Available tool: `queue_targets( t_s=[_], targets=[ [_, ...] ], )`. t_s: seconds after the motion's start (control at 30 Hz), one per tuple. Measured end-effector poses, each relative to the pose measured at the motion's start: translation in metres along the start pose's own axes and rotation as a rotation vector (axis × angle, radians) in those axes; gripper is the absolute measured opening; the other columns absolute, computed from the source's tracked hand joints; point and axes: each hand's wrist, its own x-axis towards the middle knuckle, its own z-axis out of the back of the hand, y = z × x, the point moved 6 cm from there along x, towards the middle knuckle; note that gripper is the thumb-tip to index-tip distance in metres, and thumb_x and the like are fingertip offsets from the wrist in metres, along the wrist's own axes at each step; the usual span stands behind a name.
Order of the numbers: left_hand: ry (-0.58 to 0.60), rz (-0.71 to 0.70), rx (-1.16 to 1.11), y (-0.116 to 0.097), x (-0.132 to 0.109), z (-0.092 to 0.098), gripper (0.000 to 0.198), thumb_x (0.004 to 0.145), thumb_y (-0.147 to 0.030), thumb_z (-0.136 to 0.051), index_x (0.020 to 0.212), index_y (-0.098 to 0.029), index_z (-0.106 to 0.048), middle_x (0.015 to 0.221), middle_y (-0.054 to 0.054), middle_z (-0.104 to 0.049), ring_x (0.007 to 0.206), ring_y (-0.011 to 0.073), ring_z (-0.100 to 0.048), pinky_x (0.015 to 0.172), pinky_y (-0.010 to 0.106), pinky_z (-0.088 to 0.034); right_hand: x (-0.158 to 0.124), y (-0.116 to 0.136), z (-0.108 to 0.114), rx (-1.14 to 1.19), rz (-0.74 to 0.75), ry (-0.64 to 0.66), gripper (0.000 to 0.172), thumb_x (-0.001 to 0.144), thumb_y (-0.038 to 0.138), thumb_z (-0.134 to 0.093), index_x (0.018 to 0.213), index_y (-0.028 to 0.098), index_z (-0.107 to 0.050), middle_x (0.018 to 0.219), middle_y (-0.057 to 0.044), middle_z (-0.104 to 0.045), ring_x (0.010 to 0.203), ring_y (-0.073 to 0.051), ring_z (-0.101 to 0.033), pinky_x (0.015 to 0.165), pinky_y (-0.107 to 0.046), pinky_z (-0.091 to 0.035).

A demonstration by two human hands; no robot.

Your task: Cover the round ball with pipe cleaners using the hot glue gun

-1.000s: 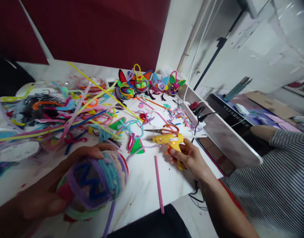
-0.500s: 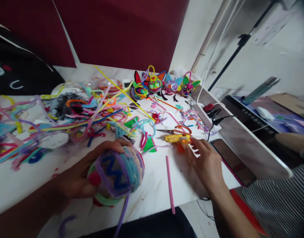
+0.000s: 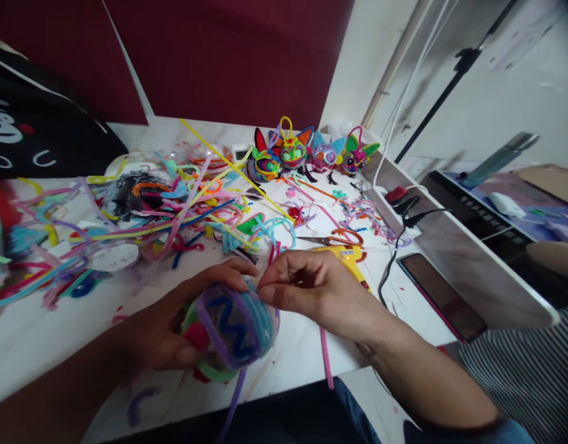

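My left hand [image 3: 172, 327] wraps round a ball [image 3: 235, 330] covered in pipe cleaners, with a blue zigzag inside a purple outline, light-blue rows and a red patch. A purple pipe cleaner [image 3: 235, 394] hangs from its underside. At the ball's upper right, my right hand [image 3: 306, 287] is closed in a pinch, thumb and forefinger touching the light-blue rows; what lies between the fingertips is hidden. Behind that hand lie a yellow glue gun [image 3: 355, 264], partly covered, and orange-handled scissors [image 3: 334, 239]. A pink pipe cleaner [image 3: 326, 361] rests on the table beneath my right wrist.
Loose pipe cleaners [image 3: 172, 216] are heaped at the left and centre. Several finished ball ornaments [image 3: 293, 154] with ears stand at the back. To the right are a phone [image 3: 441, 299], a power strip [image 3: 390, 213] with cables and the table's raised side board [image 3: 487, 271]. A person's striped clothing [image 3: 524, 370] shows beyond.
My right hand has let go of the glue gun and moved left to the ball, where its fingers pinch. The glue gun lies turned at a different angle. My left hand still holds the ball.
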Motion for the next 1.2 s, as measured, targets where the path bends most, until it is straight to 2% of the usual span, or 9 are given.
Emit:
queue_targets(
  t_s=[0.13, 0.3, 0.53, 0.67, 0.83, 1.07, 1.2],
  targets=[
    [-0.016, 0.005, 0.032, 0.001, -0.001, 0.001, 0.059, 0.082, -0.06, -0.07, 0.134, -0.035, -0.053, 0.142, 0.008, -0.042, 0.137, 0.0368, -0.041, 0.099, 0.045, -0.05, 0.001, -0.003, -0.001, 0.019, -0.086, 0.005, 0.013, 0.07, 0.019, -0.079, 0.075, 0.013, -0.068, 0.065, 0.003, -0.062, 0.058, -0.007, -0.051, 0.058, -0.021, -0.041],
    [0.0, 0.017, 0.098, 0.002, -0.002, 0.004, 0.061, 0.08, -0.064, -0.071, 0.132, -0.037, -0.054, 0.144, 0.007, -0.044, 0.143, 0.0384, -0.036, 0.104, 0.048, -0.047, 0.004, -0.003, -0.001, 0.078, -0.121, 0.021, 0.006, 0.072, 0.014, -0.075, 0.07, 0.013, -0.069, 0.062, 0.005, -0.062, 0.054, -0.005, -0.051, 0.058, -0.021, -0.041],
    [0.014, -0.001, 0.118, 0.002, -0.001, 0.004, 0.06, 0.081, -0.063, -0.069, 0.131, -0.034, -0.053, 0.141, 0.009, -0.044, 0.141, 0.0405, -0.036, 0.109, 0.056, -0.04, 0.008, -0.006, 0.0, 0.068, -0.161, 0.015, 0.017, 0.061, 0.016, -0.083, 0.069, 0.012, -0.069, 0.063, 0.004, -0.065, 0.058, -0.006, -0.056, 0.061, -0.02, -0.045],
    [0.017, 0.011, 0.124, 0.0, 0.001, 0.003, 0.058, 0.082, -0.062, -0.069, 0.131, -0.035, -0.053, 0.138, 0.008, -0.044, 0.139, 0.0385, -0.038, 0.11, 0.056, -0.04, 0.008, -0.006, 0.0, 0.041, -0.184, 0.014, 0.013, 0.064, 0.016, -0.08, 0.069, 0.012, -0.069, 0.064, 0.003, -0.066, 0.059, -0.006, -0.058, 0.062, -0.02, -0.047],
    [0.026, 0.022, 0.119, 0.003, 0.0, 0.003, 0.059, 0.08, -0.063, -0.07, 0.131, -0.037, -0.054, 0.138, 0.007, -0.045, 0.136, 0.0363, -0.043, 0.108, 0.05, -0.043, 0.01, -0.003, 0.0, -0.035, -0.192, 0.03, 0.012, 0.065, 0.015, -0.079, 0.069, 0.011, -0.069, 0.062, 0.004, -0.065, 0.057, -0.006, -0.056, 0.058, -0.019, -0.045],
    [-0.019, 0.058, 0.071, 0.003, 0.0, 0.001, 0.06, 0.077, -0.065, -0.073, 0.129, -0.04, -0.058, 0.136, 0.004, -0.05, 0.127, 0.0333, -0.054, 0.104, 0.045, -0.048, 0.013, 0.005, -0.001, -0.212, -0.2, 0.091, 0.008, 0.072, 0.011, -0.075, 0.07, 0.012, -0.067, 0.061, 0.004, -0.063, 0.055, -0.006, -0.054, 0.055, -0.02, -0.043],
    [0.0, 0.015, 0.142, 0.002, 0.002, 0.004, 0.06, 0.077, -0.062, -0.072, 0.13, -0.039, -0.058, 0.136, 0.006, -0.052, 0.132, 0.0359, -0.049, 0.104, 0.048, -0.048, 0.014, 0.007, 0.0, -0.256, -0.16, 0.127, 0.008, 0.073, 0.014, -0.075, 0.072, 0.014, -0.068, 0.061, 0.004, -0.062, 0.054, -0.007, -0.054, 0.053, -0.02, -0.043]
  ],
)
